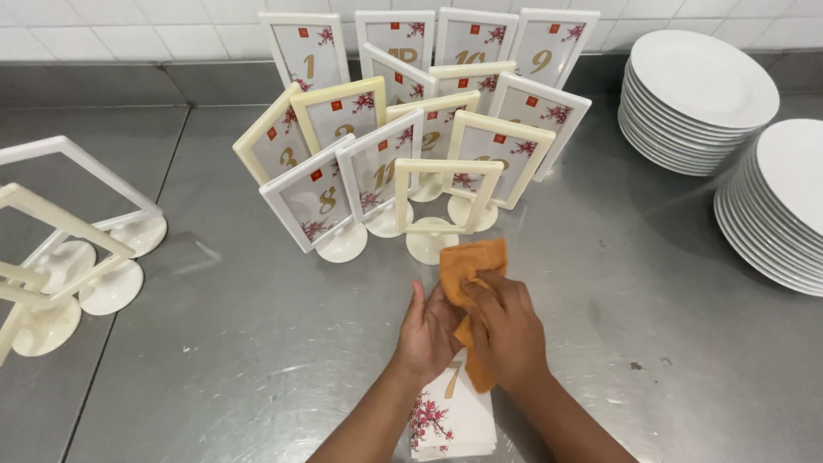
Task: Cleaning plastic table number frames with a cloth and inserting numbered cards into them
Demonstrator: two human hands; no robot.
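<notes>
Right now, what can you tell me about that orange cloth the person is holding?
The soft orange cloth looks like thin, slightly fuzzy fabric, crumpled and folded rather than spread flat. The right hand grips its middle, and the left hand lies open against it from the other side. Its upper end sticks out above the fingers, near the round base of the empty cream plastic frame stand; a lower corner hangs over the white card with pink blossoms on the steel counter.

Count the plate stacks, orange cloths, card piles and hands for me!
stacks of white plates: 2
orange cloth: 1
pile of cards: 1
hands, left hand and right hand: 2
Total: 6
</notes>
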